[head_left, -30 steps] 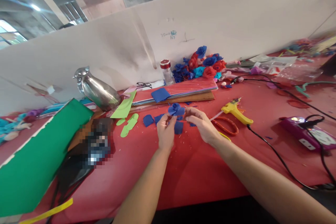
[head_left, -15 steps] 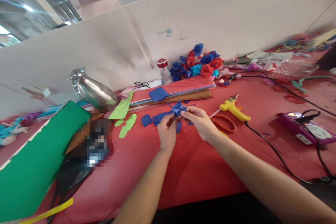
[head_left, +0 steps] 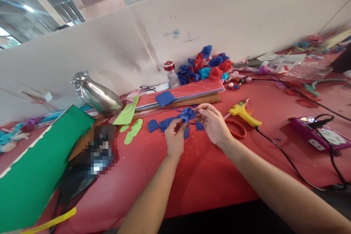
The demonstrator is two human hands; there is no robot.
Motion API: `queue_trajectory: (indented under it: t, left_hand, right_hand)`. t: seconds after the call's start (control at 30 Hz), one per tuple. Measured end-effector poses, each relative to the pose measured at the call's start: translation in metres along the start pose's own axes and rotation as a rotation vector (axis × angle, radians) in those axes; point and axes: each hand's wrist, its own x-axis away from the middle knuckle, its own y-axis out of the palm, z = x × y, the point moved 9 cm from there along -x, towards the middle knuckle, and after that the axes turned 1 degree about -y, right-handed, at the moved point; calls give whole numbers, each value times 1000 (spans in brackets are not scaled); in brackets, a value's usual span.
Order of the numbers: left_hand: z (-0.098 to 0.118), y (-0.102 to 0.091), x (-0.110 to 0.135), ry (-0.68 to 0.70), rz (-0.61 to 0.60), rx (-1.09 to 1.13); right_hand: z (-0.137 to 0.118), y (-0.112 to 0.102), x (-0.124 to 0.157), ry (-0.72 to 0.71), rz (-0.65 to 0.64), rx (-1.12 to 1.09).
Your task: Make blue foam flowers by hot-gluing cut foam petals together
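Observation:
A small blue paper flower (head_left: 188, 114) with crinkled petals is pinched from below between the thumb and fingers of my left hand (head_left: 174, 139). At the flower's right edge, my right hand (head_left: 215, 124) has its fingertips drawn together on a petal. Beneath and behind my hands, blue paper pieces (head_left: 166, 123) lie on the red tabletop (head_left: 153, 168), partly hidden by my fingers. One blue paper piece (head_left: 153, 126) lies apart to the left. To the right of my right hand rests a yellow hot glue gun (head_left: 245, 113).
Behind are stacked paper sheets (head_left: 197, 94), a red-lidded glass jar (head_left: 172, 75) and a bunch of paper flowers (head_left: 211, 65). A steel jug (head_left: 100, 95), light-green paper (head_left: 127, 111) and a green board (head_left: 41, 172) occupy the left. A purple power strip (head_left: 318, 133) with black cables lies right.
My right hand has shifted slightly up and right, from the flower's front to its right edge. The flower has turned, its petals showing rounder. My left hand keeps its hold.

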Motion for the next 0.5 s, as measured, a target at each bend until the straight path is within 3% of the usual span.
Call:
queue_trajectory:
  t: [0.17, 0.5]
  left_hand:
    - [2, 1, 0, 12, -3, 4]
    - [-5, 2, 0, -47, 3, 92]
  right_hand:
    - [10, 1, 1, 105, 0, 53]
    - [9, -10, -2, 30, 83, 48]
